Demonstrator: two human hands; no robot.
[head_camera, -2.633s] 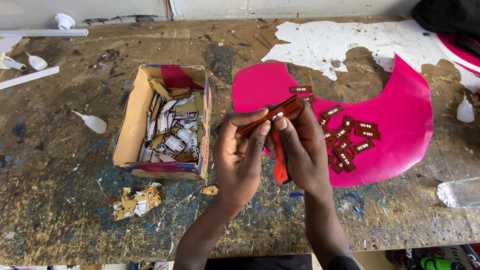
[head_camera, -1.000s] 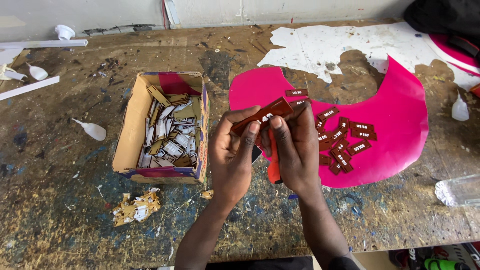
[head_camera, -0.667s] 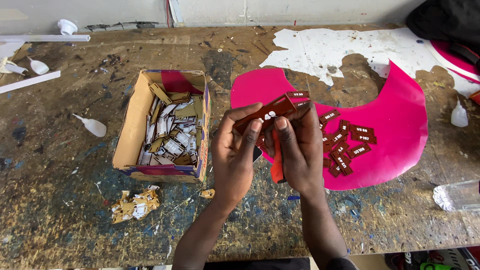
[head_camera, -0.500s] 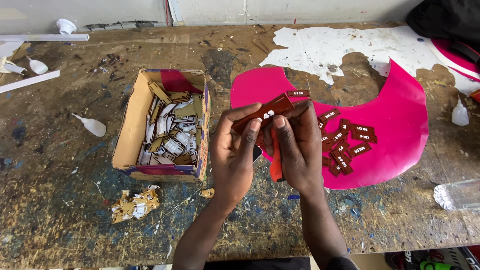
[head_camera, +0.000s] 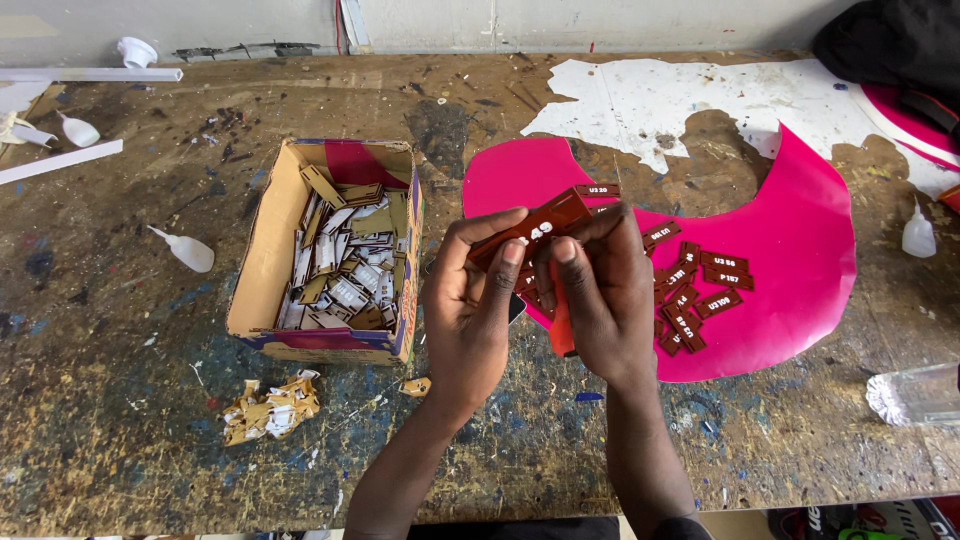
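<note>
- Your left hand (head_camera: 478, 305) and right hand (head_camera: 600, 290) meet above the front of the workbench (head_camera: 120, 430), both pinching 1 brown tag (head_camera: 532, 226) by its long edges.
- Left fingers curl up around the tag's lower left end, with the thumb pressed on its face.
- Your right fingers close on the tag's right end; an orange tool (head_camera: 562, 320) sits tucked in that palm.
- The tag tilts, its right end higher, over the edge of the pink sheet (head_camera: 800, 250).
- More brown tags (head_camera: 700, 285) lie loose on that sheet, just right of your hands.
- A cardboard box (head_camera: 262, 270) of scraps stands to your left, with peeled paper bits (head_camera: 268, 408) in front of it.
</note>
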